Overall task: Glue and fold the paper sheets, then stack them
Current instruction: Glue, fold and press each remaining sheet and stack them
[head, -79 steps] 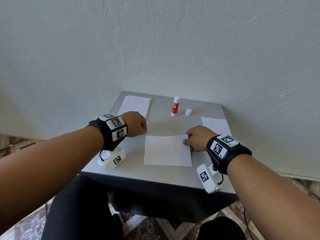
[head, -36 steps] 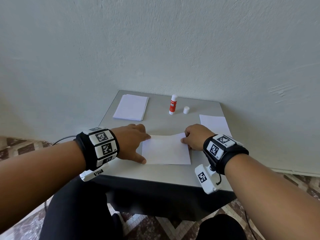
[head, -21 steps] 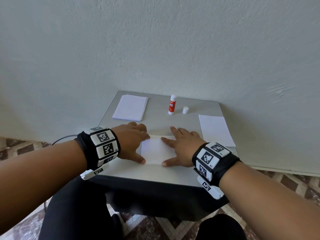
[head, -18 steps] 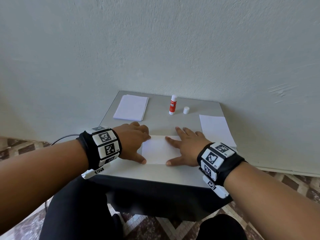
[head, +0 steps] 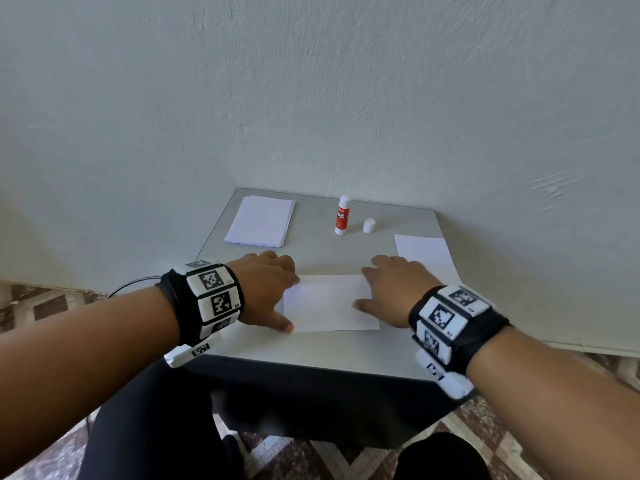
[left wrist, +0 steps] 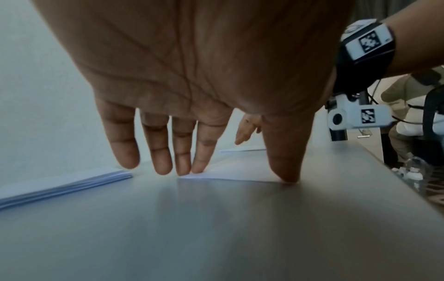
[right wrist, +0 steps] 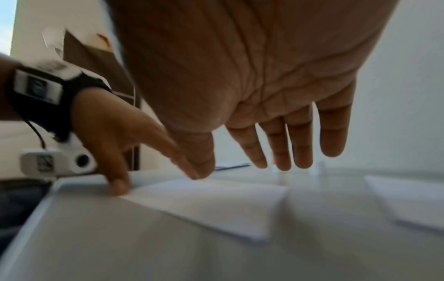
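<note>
1. Paper is pinned at the folded sheet (head: 330, 303): left hand (head: 268, 289) fingers (left wrist: 182, 152) pressed together on its left edge, right hand (head: 394, 292) fingers (right wrist: 278, 144) spread at its right.
2. Layers could be skewed if pressure is uneven.
3. Beyond the sheet, the uncapped glue stick (head: 343, 215) could be toppled.

Both palms are down on the folded sheet (head: 325, 303) at centre frame: left hand (head: 266, 285) flat at its left edge, right hand (head: 391, 289) spread over its right side. Behind stand the glue stick (head: 343, 220), its cap (head: 369, 225) and a paper stack (head: 259, 221).
</note>
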